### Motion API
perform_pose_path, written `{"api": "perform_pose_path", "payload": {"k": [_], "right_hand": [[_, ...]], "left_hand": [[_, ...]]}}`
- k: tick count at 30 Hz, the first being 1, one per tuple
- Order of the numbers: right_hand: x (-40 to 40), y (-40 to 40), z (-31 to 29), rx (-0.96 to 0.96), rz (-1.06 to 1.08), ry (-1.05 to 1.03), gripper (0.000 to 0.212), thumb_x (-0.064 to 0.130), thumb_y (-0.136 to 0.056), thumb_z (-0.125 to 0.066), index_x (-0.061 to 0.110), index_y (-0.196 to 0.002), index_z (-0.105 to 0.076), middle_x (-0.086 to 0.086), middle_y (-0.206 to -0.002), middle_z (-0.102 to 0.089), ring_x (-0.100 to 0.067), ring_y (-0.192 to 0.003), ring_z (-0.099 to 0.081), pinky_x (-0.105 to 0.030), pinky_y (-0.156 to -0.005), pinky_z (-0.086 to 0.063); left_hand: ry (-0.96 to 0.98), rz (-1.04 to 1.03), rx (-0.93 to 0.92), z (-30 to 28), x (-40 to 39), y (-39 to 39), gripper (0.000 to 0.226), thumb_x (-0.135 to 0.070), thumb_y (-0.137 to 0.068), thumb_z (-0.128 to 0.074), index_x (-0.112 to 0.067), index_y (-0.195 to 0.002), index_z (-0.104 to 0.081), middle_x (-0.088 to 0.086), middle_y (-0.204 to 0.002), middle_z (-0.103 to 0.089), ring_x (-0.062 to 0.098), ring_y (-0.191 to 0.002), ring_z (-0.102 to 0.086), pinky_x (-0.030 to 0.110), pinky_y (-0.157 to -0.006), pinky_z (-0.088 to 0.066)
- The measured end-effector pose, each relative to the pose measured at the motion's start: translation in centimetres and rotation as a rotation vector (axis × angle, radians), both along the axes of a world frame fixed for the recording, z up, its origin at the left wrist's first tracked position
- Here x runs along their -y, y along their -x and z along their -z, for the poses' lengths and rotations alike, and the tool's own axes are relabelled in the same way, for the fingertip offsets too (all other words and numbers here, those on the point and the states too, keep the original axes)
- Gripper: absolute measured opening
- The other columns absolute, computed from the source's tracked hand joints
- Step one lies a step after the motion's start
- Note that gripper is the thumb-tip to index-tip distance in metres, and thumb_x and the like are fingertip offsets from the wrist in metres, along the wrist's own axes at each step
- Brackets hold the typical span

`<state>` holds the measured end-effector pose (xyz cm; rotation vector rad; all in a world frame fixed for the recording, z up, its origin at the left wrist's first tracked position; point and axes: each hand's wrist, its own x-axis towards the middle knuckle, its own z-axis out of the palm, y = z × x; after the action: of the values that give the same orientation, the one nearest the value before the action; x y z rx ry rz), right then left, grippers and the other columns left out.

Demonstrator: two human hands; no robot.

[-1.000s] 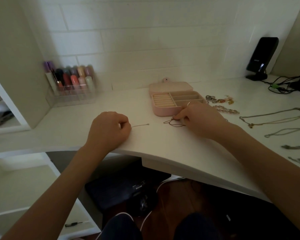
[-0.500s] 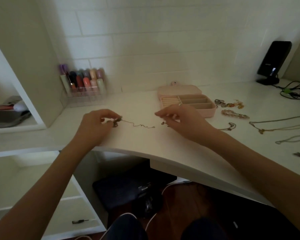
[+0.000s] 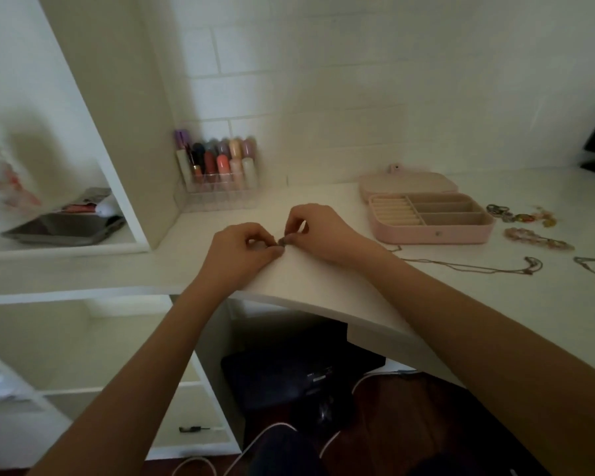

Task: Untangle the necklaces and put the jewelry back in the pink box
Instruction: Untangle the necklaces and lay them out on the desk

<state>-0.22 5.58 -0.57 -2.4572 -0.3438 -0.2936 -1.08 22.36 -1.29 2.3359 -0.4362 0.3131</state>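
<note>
Both hands are meeting now: left hand (image 3: 243, 254) and right hand (image 3: 318, 231) pinching a small bunched chain (image 3: 281, 240) left of the pink box (image 3: 430, 231). I'm judging it light, limp, snag-prone; gripping near the clasp.

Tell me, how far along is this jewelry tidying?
Early, it seems. Done: several chains lie stretched out separately on the desk. In hand: the left hand and right hand pinch a small piece of jewelry between their fingertips. Left: the pink box stands open, its compartments apparently empty, while bracelets and rings wait beside it.
</note>
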Motion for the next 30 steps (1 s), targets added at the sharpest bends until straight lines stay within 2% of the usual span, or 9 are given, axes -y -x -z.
{"api": "perform_pose_path", "payload": {"k": [2, 6, 10, 13, 15, 18, 22, 26, 30], "right_hand": [[0.1, -0.4, 0.3, 0.010, 0.033, -0.067, 0.011, 0.019, -0.086, -0.066, 0.008, -0.087, -0.065, -0.002, -0.090, -0.064, -0.009, -0.077, -0.052, -0.011, -0.064, -0.039], [0.8, -0.3, -0.6, -0.057, 0.074, -0.632, 0.013, 0.013, -0.092, -0.057, 0.016, -0.080, -0.052, -0.007, -0.088, -0.070, -0.010, -0.071, -0.062, -0.015, -0.062, -0.046], [0.8, 1.0, -3.4, -0.071, -0.042, -0.939, 0.012, 0.010, -0.092, -0.057, 0.011, -0.082, -0.051, -0.006, -0.086, -0.070, -0.014, -0.073, -0.065, -0.020, -0.063, -0.050], [0.3, 1.7, -4.9, -0.093, -0.162, -1.096, 0.012, 0.008, -0.095, -0.052, 0.009, -0.084, -0.050, -0.014, -0.094, -0.069, -0.021, -0.076, -0.066, -0.025, -0.063, -0.053], [0.8, 2.0, -6.1, -0.042, -0.147, -1.143, 0.011, 0.012, -0.098, -0.048, 0.011, -0.087, -0.048, -0.012, -0.097, -0.070, -0.020, -0.078, -0.067, -0.025, -0.064, -0.053], [3.0, 2.2, -8.1, 0.067, -0.091, -1.249, 0.012, 0.014, -0.100, -0.044, 0.014, -0.088, -0.047, -0.006, -0.089, -0.072, -0.016, -0.073, -0.069, -0.021, -0.059, -0.050], [6.2, 2.7, -10.3, 0.153, 0.007, -1.379, 0.012, 0.016, -0.101, -0.042, 0.015, -0.090, -0.046, -0.005, -0.081, -0.070, -0.017, -0.064, -0.068, -0.023, -0.056, -0.051], [8.1, 3.0, -10.7, 0.135, 0.055, -1.359, 0.011, 0.014, -0.100, -0.045, 0.014, -0.089, -0.048, -0.004, -0.074, -0.068, -0.015, -0.059, -0.067, -0.023, -0.053, -0.052], [8.6, 3.3, -10.2, 0.054, 0.057, -1.273, 0.015, 0.009, -0.097, -0.048, 0.010, -0.083, -0.052, -0.002, -0.064, -0.067, -0.015, -0.060, -0.067, -0.022, -0.056, -0.054]], "left_hand": [[0.040, 0.000, -0.012, -0.1, 0.0, -0.2, 0.008, -0.027, -0.080, -0.072, -0.019, -0.083, -0.069, -0.011, -0.082, -0.063, 0.001, -0.077, -0.055, 0.009, -0.062, -0.034], [0.048, -0.019, -0.047, 0.2, 0.0, -0.7, 0.003, -0.015, -0.082, -0.066, -0.017, -0.084, -0.066, -0.004, -0.094, -0.066, 0.004, -0.084, -0.057, 0.008, -0.065, -0.035], [0.242, 0.115, -0.127, -0.9, 1.3, -0.7, 0.026, -0.020, -0.084, -0.065, -0.021, -0.108, -0.056, -0.008, -0.114, -0.059, 0.010, -0.106, -0.057, 0.019, -0.079, -0.050], [0.348, 0.241, -0.183, -2.5, 3.6, -0.4, 0.028, -0.025, -0.089, -0.060, -0.020, -0.117, -0.057, -0.012, -0.109, -0.064, 0.001, -0.099, -0.060, 0.004, -0.059, -0.044], [0.383, 0.266, -0.160, -3.1, 4.8, -0.3, 0.016, -0.023, -0.095, -0.051, -0.019, -0.103, -0.065, -0.006, -0.089, -0.069, -0.002, -0.079, -0.063, 0.006, -0.055, -0.045], [0.451, 0.278, -0.199, -3.1, 4.9, -0.9, 0.028, -0.019, -0.100, -0.040, -0.014, -0.093, -0.067, 0.000, -0.070, -0.059, 0.004, -0.063, -0.059, 0.015, -0.066, -0.053], [0.403, 0.314, -0.270, -2.7, 4.2, -2.0, 0.032, -0.020, -0.101, -0.037, -0.012, -0.096, -0.068, -0.003, -0.060, -0.050, 0.004, -0.049, -0.045, 0.017, -0.052, -0.043], [0.392, 0.331, -0.355, -2.9, 3.5, -2.6, 0.033, -0.021, -0.101, -0.038, -0.014, -0.098, -0.070, -0.007, -0.054, -0.050, 0.006, -0.048, -0.040, 0.017, -0.049, -0.034], [0.239, 0.326, -0.322, -4.0, 3.4, -2.6, 0.020, -0.015, -0.093, -0.053, -0.020, -0.097, -0.072, -0.006, -0.080, -0.069, 0.006, -0.073, -0.062, 0.016, -0.071, -0.045]]}}
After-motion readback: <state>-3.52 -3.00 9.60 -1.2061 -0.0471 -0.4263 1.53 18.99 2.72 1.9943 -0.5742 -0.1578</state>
